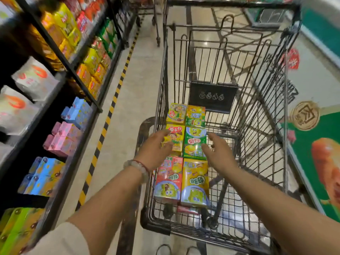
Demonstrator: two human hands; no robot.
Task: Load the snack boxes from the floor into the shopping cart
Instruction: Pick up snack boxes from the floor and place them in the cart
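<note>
Six colourful cardboard snack boxes (185, 153) are being kept in two rows along the nine o'clock wall of the black wire shopping cart (261, 126). The left hand (156, 150) and right hand (219, 151) are being held over them, fingers spread wide, nothing being gripped.

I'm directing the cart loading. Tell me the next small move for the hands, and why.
Probably draw both hands back out. The left hand and right hand hover open over the middle snack boxes, holding nothing; six boxes already lie in two rows on the left side of the shopping cart.
</note>
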